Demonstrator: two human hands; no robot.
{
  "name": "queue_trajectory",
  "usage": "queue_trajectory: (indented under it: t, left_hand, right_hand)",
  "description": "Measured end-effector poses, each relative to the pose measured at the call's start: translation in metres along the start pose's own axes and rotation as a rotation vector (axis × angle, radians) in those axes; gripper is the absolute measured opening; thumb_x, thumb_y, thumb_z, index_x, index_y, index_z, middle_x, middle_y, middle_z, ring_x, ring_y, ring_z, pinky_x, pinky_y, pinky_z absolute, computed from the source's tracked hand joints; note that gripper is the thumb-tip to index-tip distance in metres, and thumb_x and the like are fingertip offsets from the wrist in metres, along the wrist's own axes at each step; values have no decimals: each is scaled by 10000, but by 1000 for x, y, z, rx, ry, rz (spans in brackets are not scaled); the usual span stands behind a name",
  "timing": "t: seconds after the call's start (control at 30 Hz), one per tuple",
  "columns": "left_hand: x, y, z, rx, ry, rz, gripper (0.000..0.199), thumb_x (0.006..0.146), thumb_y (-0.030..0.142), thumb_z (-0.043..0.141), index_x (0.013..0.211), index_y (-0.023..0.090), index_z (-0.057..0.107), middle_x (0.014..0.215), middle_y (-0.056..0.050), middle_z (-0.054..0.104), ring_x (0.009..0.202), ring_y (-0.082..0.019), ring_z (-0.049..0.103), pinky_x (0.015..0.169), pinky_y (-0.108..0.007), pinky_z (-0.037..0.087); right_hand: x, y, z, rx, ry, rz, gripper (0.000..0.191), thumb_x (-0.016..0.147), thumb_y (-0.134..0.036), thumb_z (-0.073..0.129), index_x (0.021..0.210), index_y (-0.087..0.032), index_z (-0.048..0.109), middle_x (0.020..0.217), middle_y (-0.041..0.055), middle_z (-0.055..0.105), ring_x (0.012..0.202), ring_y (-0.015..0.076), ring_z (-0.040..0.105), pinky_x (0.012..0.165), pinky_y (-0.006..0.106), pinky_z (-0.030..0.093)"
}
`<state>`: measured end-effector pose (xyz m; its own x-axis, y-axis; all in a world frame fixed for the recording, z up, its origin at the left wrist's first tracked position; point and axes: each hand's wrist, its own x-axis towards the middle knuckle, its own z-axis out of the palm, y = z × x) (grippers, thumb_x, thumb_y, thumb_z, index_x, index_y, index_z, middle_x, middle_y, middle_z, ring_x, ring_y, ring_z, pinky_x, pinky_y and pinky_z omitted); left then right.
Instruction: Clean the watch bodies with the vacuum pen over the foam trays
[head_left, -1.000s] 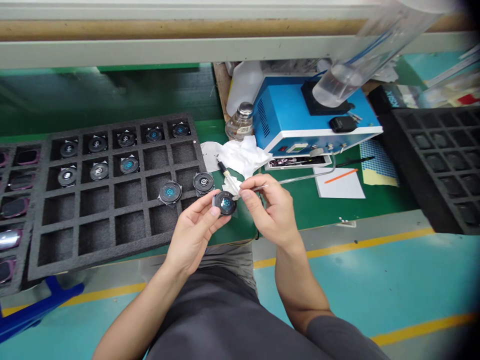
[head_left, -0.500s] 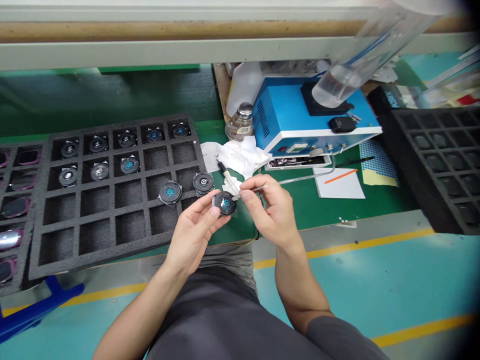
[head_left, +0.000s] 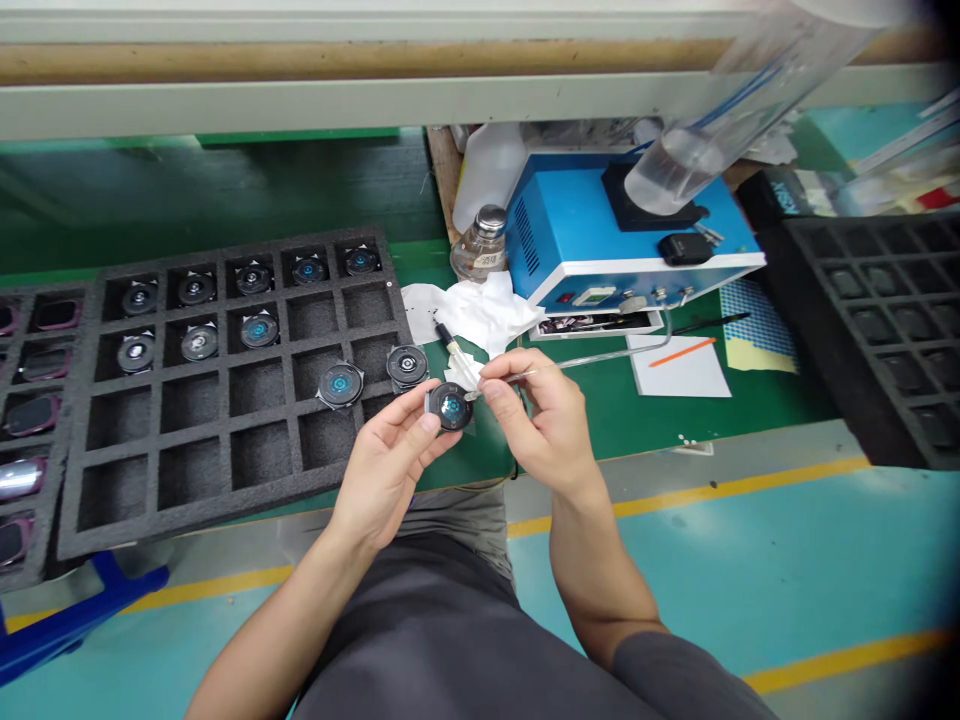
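Between its thumb and fingers my left hand (head_left: 390, 455) holds a round black disc (head_left: 450, 407) with a blue-marked centre, face up. My right hand (head_left: 544, 415) pinches the end of a clear tube (head_left: 592, 357), whose tip meets the disc's upper right edge. That tube runs right to the blue machine (head_left: 637, 230). Two similar parts, a blue-centred disc (head_left: 341, 384) and a white-centred disc (head_left: 407, 367), rest on the grey foam tray (head_left: 225, 415) left of my hands. Several more discs sit in its upper compartments.
Behind my hands are white cloths (head_left: 491, 310), a glass bottle (head_left: 480, 245) and a black-tipped pen (head_left: 444, 335). An orange stick (head_left: 682, 352) lies on white paper (head_left: 686, 378). Another foam tray (head_left: 832, 340) stands at the right, and one holding purple-edged parts (head_left: 56, 313) at the far left.
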<state>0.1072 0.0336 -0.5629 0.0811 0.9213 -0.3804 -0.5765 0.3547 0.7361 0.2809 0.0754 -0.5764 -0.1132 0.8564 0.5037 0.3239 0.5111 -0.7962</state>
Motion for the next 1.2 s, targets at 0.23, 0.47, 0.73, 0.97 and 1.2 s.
queue_trajectory:
  t: [0.23,0.47,0.73,0.97,1.2]
  left_hand:
    - [0,-1,-1,4,-3,2,350,821,253,853,1165,222,794,1197,-71,777,1076,-218,724,926,-322,604]
    - [0,-1,0,-15,-5,4,340,825,235,852,1160,224,800,1179,-61,782,1038,-184,726,892,-277,612]
    - [0,0,0,-10,0,3,342,817,246,860,1153,220,802,1176,-62,784,1046,-198,728,910,-299,608]
    - [1,-2,-1,0,-6,4,368,808,256,871,1166,223,796,1183,-61,780,1045,-189,730,902,-288,615]
    - [1,-2,-1,-18,-11,3,353,807,247,871,1153,233,804,1163,-45,788,1029,-168,731,884,-258,620]
  right_hand:
    - [0,1,1,9,-1,2,69,986,-237,602,1024,-235,659,938,28,715,799,159,682,703,318,582]
    - [0,1,0,30,1,-4,74,981,-206,610,1030,-235,659,940,20,713,799,149,678,712,305,576]
    - [0,1,1,36,0,-3,87,977,-188,615,1037,-232,659,950,18,710,810,142,675,723,296,572]
    - [-1,2,0,46,-5,5,90,979,-184,615,1043,-227,662,955,11,709,816,136,673,733,286,566]
    - [0,1,1,45,-4,-2,97,971,-165,619,1038,-221,662,954,5,708,807,122,667,729,267,558]
